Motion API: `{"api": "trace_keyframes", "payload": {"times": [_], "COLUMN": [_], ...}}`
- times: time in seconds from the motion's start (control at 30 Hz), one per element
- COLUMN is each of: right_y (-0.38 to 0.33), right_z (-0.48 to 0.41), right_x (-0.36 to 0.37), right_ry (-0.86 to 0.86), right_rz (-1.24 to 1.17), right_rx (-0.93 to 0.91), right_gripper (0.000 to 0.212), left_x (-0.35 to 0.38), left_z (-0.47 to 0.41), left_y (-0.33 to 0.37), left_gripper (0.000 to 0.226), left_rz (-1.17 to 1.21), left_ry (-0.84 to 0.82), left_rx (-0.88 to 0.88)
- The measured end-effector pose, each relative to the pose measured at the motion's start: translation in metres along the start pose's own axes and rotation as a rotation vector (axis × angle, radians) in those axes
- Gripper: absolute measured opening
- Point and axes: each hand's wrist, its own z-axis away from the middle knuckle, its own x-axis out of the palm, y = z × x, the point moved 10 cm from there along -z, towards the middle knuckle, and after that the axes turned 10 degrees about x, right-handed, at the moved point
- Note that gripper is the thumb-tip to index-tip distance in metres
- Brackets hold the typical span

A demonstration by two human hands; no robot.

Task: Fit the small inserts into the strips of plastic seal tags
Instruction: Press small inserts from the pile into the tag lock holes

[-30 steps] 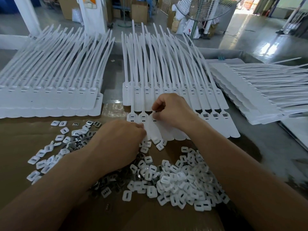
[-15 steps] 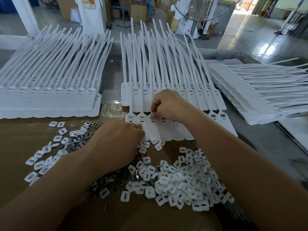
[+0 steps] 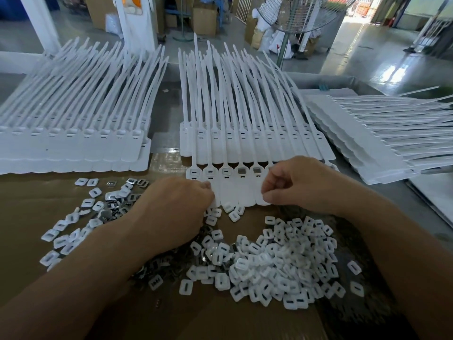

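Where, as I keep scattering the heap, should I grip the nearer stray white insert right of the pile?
Probably pinch two opposite outer edges of the white insert from above: it lies flat, slot facing up, clear of the pile, with its edges free all round.

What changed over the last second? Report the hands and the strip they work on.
The right hand moved right and toward the person, off the tag heads of the front strip, uncovering two with metal showing; its curled fingers now sit at the strip's near edge. The left hand, at the strip's left end, and the loose inserts stayed put.
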Motion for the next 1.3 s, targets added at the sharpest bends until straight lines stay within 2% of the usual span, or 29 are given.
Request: {"api": "trace_keyframes", "payload": {"times": [0.2, 0.43, 0.57, 0.77, 0.87, 0.97, 1.07, 1.17, 1.3], "right_y": [0.008, 0.002, 0.002, -0.012, -0.015, -0.015, -0.015, -0.017, -0.021], "right_z": [0.013, 0.013, 0.017, 0.016, 0.018, 0.021, 0.021, 0.016, 0.005], "right_x": [0.014, 0.021, 0.025, 0.028, 0.034, 0.039, 0.028, 0.008, -0.010], "right_ry": [-0.070, -0.047, -0.078, -0.087, -0.111, -0.123, -0.053, 0.073, 0.203], "right_rz": [0.082, 0.193, 0.155, 0.225, 0.302, 0.365, 0.254, 0.063, -0.005], "right_rx": [0.025, 0.006, 0.013, -0.005, -0.009, -0.017, 0.004, -0.022, -0.072], "right_gripper": [0.013, 0.016, 0.012, 0.003, 0.006, 0.018, 0.026, 0.020, 0.012], "left_x": [-0.001, 0.000, 0.000, -0.001, 0.000, -0.002, -0.001, 0.000, -0.001], "left_z": [-0.001, 0.001, -0.001, 0.000, -0.001, -0.001, 0.000, 0.000, 0.000], "left_y": [-0.001, -0.001, -0.003, -0.002, -0.002, -0.002, -0.002, -0.003, -0.003], "left_gripper": [0.038, 0.039, 0.038, 0.040, 0.041, 0.040, 0.041, 0.040, 0.041], "left_rz": [0.007, 0.012, 0.009, 0.001, 0.003, 0.011, 0.017, 0.015, 0.014], "left_ry": [-0.007, -0.015, -0.013, -0.023, -0.032, -0.021, -0.017, -0.016, -0.019], "left_rx": [-0.007, -0.013, -0.019, -0.004, -0.005, -0.001, -0.006, -0.007, -0.004]}}
